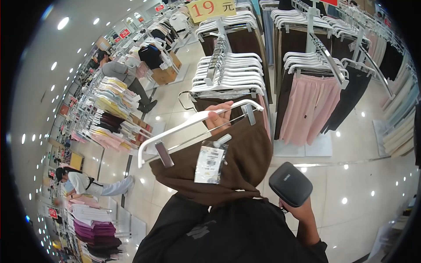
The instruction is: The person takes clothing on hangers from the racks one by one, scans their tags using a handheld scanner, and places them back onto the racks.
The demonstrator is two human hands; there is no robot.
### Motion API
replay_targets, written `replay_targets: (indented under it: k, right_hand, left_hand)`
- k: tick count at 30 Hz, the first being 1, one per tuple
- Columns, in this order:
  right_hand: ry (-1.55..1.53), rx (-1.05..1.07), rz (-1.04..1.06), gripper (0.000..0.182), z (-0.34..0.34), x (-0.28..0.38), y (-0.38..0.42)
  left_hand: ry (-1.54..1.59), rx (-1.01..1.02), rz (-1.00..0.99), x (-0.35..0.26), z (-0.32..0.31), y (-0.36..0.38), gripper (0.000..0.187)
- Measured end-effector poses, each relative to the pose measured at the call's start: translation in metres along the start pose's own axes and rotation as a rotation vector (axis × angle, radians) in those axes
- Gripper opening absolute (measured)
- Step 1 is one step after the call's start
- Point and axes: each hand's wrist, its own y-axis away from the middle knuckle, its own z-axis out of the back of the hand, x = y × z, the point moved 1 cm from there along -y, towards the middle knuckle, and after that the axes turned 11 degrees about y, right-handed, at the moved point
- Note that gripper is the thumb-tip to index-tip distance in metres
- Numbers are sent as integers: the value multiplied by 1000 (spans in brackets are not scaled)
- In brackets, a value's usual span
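Observation:
My left hand (219,117) is closed around the white hanger (175,130), its arm hidden behind the garment. Brown trousers (245,155) hang tilted from the hanger's two clips, bunched toward my lap. A tag in a clear sleeve (210,163) and a white security tag (222,140) are attached near the waistband. On the right, my right hand (301,210) grips a dark rounded-square device (290,184) with small lettering, its fingers mostly hidden beneath. Just beyond my left hand is a rack of white hangers (230,72) with brown trousers.
Pink trousers (307,105) hang on a rack at right, beside dark ones (351,94). A yellow price sign (211,9) tops the middle rack. At left, a person in grey (116,72) and a person in white (90,186) are among clothes racks. Cardboard boxes (164,75) stand farther back.

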Motion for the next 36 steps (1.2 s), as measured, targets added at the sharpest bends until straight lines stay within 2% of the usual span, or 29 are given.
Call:
replay_targets:
  k: [1,2,4,6,8,9,12,13,17,28,30,36]
  right_hand:
    - [-136,93,-30,14,-3,24,-6]
    - [-135,87,-32,14,-6,33,-9]
    - [-294,212,-214,20,-13,42,-12]
    - [-305,219,-214,15,-20,53,-17]
    - [-300,275,-348,12,-28,64,-23]
    - [-345,286,-350,10,-34,68,-25]
    - [-369,282,-342,11,-55,75,-32]
    - [-366,269,-342,11,-62,76,-34]
    - [-358,248,-379,13,-95,83,-38]
    - [-318,170,-397,16,-175,105,-42]
    - [-293,159,-429,15,-183,106,-39]
    - [-299,86,-441,15,-200,109,-26]
  left_hand:
    - [29,8,-47,5,-6,4,39]
    - [60,16,-92,10,-12,7,37]
    - [125,26,-175,17,-16,9,32]
    - [163,54,-139,20,-12,5,33]
    - [174,21,-282,12,-23,5,34]
    - [170,59,-351,15,-15,0,35]
    - [50,114,-383,-1,-5,-6,38]
    - [-80,100,-393,-5,-6,-7,46]
    - [-114,173,-384,-23,16,-24,45]
    - [85,-5,-482,-56,43,-52,50]
    - [-52,-55,-473,-62,43,-50,52]
    - [-88,6,-448,-63,45,-40,48]
